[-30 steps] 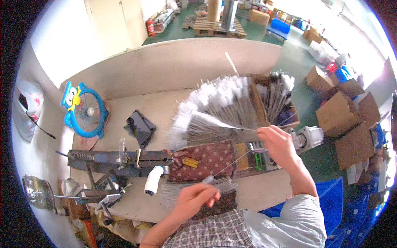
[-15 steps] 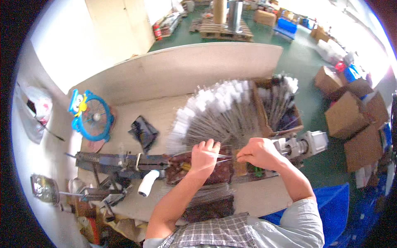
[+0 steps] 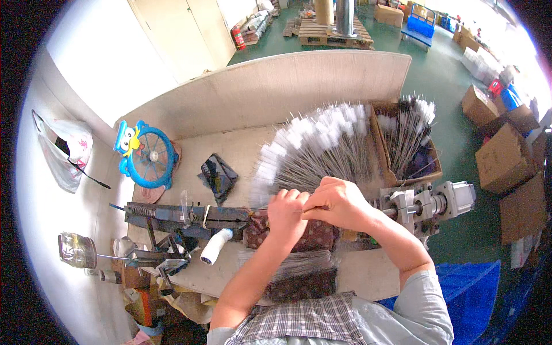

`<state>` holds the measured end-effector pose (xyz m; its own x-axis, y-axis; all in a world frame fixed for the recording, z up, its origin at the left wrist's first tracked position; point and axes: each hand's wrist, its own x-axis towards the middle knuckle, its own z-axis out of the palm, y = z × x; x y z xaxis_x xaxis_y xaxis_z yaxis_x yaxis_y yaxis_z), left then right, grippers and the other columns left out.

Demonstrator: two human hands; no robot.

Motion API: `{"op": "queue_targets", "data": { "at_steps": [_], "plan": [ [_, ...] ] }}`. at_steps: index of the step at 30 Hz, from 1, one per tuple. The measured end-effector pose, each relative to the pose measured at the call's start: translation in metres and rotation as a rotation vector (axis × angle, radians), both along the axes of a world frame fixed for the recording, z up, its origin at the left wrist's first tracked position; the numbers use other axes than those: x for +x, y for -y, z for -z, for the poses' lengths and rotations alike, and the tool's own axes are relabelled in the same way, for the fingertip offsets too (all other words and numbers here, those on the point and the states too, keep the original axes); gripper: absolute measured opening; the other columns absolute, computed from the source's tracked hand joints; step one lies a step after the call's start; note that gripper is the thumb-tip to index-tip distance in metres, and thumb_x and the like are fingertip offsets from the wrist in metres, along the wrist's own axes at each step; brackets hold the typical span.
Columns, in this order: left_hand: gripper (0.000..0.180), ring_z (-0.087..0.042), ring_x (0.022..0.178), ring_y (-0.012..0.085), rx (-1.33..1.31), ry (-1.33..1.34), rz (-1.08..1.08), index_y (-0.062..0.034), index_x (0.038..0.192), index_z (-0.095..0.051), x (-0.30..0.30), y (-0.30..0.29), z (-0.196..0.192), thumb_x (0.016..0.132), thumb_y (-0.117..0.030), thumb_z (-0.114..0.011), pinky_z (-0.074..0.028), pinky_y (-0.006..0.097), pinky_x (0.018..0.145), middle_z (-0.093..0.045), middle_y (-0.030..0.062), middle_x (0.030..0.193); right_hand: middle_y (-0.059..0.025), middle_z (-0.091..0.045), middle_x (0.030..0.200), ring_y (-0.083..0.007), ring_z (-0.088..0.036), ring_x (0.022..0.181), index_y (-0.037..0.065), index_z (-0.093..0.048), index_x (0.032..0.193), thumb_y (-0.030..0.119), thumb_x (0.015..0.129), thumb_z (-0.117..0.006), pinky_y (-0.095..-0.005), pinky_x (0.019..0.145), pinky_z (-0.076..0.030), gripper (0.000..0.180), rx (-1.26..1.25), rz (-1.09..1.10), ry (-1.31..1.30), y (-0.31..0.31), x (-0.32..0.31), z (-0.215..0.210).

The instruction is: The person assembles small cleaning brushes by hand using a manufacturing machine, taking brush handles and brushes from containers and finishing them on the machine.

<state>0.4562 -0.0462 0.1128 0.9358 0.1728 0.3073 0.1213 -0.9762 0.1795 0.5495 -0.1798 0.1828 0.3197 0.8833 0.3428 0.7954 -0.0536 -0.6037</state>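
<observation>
- Brushes (image 3: 330, 149): fanned across the tabletop (image 3: 230, 138) from eleven to one o'clock of the hands, heads outward, stems converging toward the hands.
- Their look: pale, soft-edged white bristle heads, many overlapping and some blurred; thin, straight, grey wire-like stems; short tips poke past the bristles.
- Left hand (image 3: 287, 217): at the near end of the fan, fingers bent and close together; I cannot tell whether they pinch anything.
- Right hand (image 3: 340, 201): just beside it at three o'clock, thumb and forefinger pressed together; whatever lies between them is hidden.
- Dotted cloth (image 3: 316, 237): dark red with pale spots, at six o'clock, partly covered by the left hand and forearm.
- Thin wires (image 3: 293, 267): a greyish bundle farther out at six o'clock.
- Open carton (image 3: 382, 144): at two o'clock, holding more brushes, mostly white-headed, some black.
</observation>
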Motion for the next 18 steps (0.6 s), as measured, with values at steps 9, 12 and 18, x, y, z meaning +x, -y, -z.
{"op": "queue_targets", "data": {
  "at_steps": [9,12,18],
  "plan": [
    [0.012,-0.054,0.096,0.0294,-0.091,0.202,0.079,-0.0063,0.087,-0.062,-0.083,-0.005,0.008,0.075,-0.01,-0.062,-0.045,0.038,0.08,-0.06,0.0082,0.096,0.0012,-0.06,0.067,-0.0207,-0.055,0.072,0.015,-0.067,0.072,0.026,0.068,-0.068,-0.0323,0.063,-0.048,0.011,0.054,-0.019,0.063,-0.063,-0.037,0.028],
    [0.012,-0.06,0.084,0.0277,-0.382,0.166,0.08,-0.0061,0.089,-0.062,-0.139,-0.002,0.034,0.08,-0.014,-0.061,-0.049,0.035,0.071,-0.062,0.0079,0.089,0.0009,-0.059,0.067,-0.0213,-0.054,0.073,0.013,-0.064,0.068,0.022,0.068,-0.065,-0.0353,0.063,-0.048,0.009,-0.028,-0.064,0.155,-0.081,-0.048,0.033],
    [0.018,-0.062,0.071,0.0188,-1.842,0.42,-0.566,-0.0014,0.085,-0.064,-0.18,-0.035,0.025,0.086,-0.019,-0.06,-0.049,0.03,0.064,-0.064,0.0088,0.083,-0.0009,-0.059,0.067,-0.0232,-0.055,0.076,0.012,-0.062,0.065,0.021,0.067,-0.061,-0.0375,0.064,-0.048,0.009,-0.153,-0.022,0.232,-0.101,-0.068,0.041]
  ]
}}
